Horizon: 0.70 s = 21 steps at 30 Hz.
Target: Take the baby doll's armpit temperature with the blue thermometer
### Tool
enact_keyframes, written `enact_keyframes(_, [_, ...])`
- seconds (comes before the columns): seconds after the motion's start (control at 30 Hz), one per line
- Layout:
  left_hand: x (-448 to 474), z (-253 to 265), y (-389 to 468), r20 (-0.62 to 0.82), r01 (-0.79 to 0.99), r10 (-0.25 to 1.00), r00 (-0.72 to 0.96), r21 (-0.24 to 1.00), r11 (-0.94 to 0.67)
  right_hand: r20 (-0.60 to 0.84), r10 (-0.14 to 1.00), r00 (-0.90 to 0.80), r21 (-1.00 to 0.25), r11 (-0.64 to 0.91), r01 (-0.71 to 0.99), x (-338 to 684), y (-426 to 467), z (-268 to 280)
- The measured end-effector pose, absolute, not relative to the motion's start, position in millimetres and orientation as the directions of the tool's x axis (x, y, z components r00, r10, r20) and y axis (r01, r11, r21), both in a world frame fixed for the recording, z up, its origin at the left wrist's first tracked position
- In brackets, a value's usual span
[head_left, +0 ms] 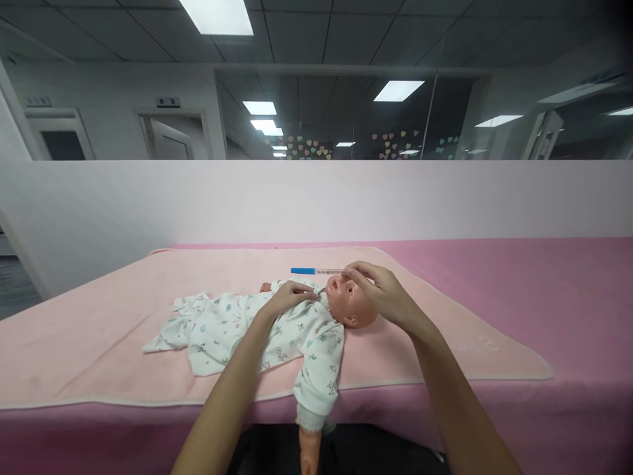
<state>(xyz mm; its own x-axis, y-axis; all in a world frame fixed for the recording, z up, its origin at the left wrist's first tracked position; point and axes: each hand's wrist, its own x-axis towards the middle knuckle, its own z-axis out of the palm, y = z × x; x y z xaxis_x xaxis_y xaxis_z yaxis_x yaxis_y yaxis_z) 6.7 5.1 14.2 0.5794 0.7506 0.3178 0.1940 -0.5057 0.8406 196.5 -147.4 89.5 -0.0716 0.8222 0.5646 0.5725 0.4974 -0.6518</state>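
Note:
A baby doll [351, 305] in a white patterned outfit [277, 330] lies on its back, head to the right. My left hand [291, 297] rests across the doll's upper chest near the collar, fingers stretched out. My right hand [378, 287] curves over the doll's forehead, its fingers extended and holding nothing I can make out. Just beyond the doll's face is a slim clear tube with dark markings and a blue cap [302, 270], which looks like a cased thermometer. Its right end meets my right fingertips in the view; whether they touch it cannot be told.
A peach mat [109, 330] lies under the doll on a pink-covered table [558, 303]. One doll arm [310, 448] hangs over the near table edge. A low white wall [346, 201] runs along the back, with glass panels above it.

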Motion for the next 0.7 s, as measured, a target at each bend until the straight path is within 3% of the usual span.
enact_keyframes(0.2, [4.2, 14.5, 1.4, 0.317, 0.267, 0.753, 0.577, 0.798, -0.54, 0.547, 0.833, -0.083, -0.652, 0.487, 0.581, 202.6, -163.9, 75.3])
enact_keyframes(0.33, [4.4, 14.9, 0.4, 0.376, 0.235, 0.749, 0.546, 0.789, -0.567, 0.464, 0.886, 0.012, -0.656, 0.334, 0.677, 240.7, -165.9, 9.1])
enact_keyframes(0.5, [6.6, 13.9, 1.4, 0.431, 0.206, 0.758, 0.489, 0.787, -0.581, 0.439, 0.893, 0.1, -0.514, 0.158, 0.843, 307.6, -161.2, -69.6])
enact_keyframes(0.6, [7.0, 13.6, 3.9, 0.482, 0.177, 0.758, 0.439, 0.781, -0.599, 0.556, 0.811, 0.183, -0.4, 0.068, 0.914, 315.4, -159.2, -79.7])
enact_keyframes(0.7, [6.3, 14.8, 4.2, 0.469, 0.152, 0.778, 0.418, 0.809, -0.568, 0.717, 0.653, 0.244, -0.386, 0.081, 0.919, 273.8, -151.1, -62.5])
